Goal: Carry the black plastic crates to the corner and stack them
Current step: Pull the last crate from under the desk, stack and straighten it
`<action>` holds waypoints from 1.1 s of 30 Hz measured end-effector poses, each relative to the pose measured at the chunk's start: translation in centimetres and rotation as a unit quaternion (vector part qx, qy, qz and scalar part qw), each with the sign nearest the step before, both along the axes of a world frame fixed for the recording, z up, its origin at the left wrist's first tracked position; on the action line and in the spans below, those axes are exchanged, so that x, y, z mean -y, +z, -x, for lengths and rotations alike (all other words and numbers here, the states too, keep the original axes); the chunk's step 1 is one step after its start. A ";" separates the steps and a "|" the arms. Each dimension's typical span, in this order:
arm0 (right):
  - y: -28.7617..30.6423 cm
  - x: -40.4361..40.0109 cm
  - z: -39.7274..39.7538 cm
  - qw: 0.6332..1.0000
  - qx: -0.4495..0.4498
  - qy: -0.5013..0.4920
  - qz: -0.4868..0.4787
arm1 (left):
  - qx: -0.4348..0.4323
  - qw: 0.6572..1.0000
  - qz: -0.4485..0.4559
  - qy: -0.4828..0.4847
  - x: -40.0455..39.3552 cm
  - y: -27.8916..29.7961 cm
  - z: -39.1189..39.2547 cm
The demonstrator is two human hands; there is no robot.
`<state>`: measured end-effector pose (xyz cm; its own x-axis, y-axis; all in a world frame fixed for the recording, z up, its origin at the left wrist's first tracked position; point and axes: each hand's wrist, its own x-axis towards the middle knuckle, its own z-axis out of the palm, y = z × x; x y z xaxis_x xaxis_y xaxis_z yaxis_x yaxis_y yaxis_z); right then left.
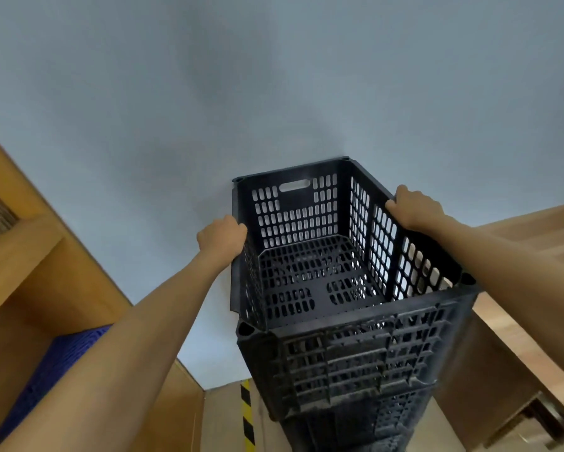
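An empty black plastic crate [310, 265] with slotted walls sits on top of a stack of black crates [365, 406] against the pale wall. My left hand [221, 238] grips the top crate's left rim, fingers curled over the edge. On the opposite side my right hand [412, 207] grips the right rim. The lower crates run down out of view; how many there are is hidden.
A wooden shelf unit [29, 256] stands at the left with a blue plastic item [45, 380] on a lower shelf. More wooden furniture [519, 321] stands at the right. A yellow-and-black striped strip [247, 415] runs down beside the stack.
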<state>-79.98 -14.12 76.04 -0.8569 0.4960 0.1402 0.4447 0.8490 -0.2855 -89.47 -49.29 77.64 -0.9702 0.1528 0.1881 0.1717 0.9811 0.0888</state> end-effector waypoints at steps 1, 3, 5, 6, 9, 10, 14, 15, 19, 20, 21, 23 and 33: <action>0.0 0.0 0.0 1.000 -0.003 0.000 -0.001 | 0.000 1.000 0.018 0.001 -0.2 0.3 -0.2; -0.1 -0.1 -0.1 1.000 -0.008 0.004 0.009 | 0.005 0.999 0.047 0.004 -0.6 0.5 -0.5; -0.1 -0.2 -0.2 1.000 -0.011 0.012 0.025 | 0.012 0.998 0.057 0.007 -0.8 0.4 -0.9; -0.1 -0.2 -0.3 0.999 -0.013 0.016 0.034 | 0.021 0.998 0.058 0.009 -0.8 0.5 -1.2; 0.2 -0.2 -0.9 0.998 -0.021 0.027 0.048 | 0.046 0.995 0.089 0.014 -0.9 0.9 -2.2; 0.2 -0.2 -1.1 0.998 -0.021 0.034 0.049 | 0.051 0.993 0.108 0.016 -1.0 1.1 -2.6; 0.3 -0.2 -2.1 0.991 -0.005 0.071 0.109 | 0.036 0.986 0.162 0.031 -1.6 1.4 -4.9; 0.4 -0.2 -2.3 0.987 0.003 0.082 0.135 | 0.035 0.985 0.163 0.039 -1.7 1.3 -5.7; 0.7 -0.3 -3.0 0.974 0.013 0.114 0.197 | 0.069 0.986 0.133 0.070 -2.4 0.9 -8.1; 0.8 -0.4 -3.0 0.972 0.011 0.117 0.204 | 0.082 0.987 0.119 0.076 -2.6 0.7 -8.7; 0.8 -0.4 -2.9 0.970 0.007 0.120 0.210 | 0.088 0.987 0.111 0.080 -2.6 0.5 -9.4; 0.8 -0.5 -2.8 0.968 -0.002 0.122 0.219 | 0.086 0.987 0.104 0.085 -2.5 0.1 -10.7; -0.2 -2.6 -1.5 0.962 -0.023 0.127 0.242 | 0.057 0.992 0.080 0.077 -3.6 -1.8 -13.6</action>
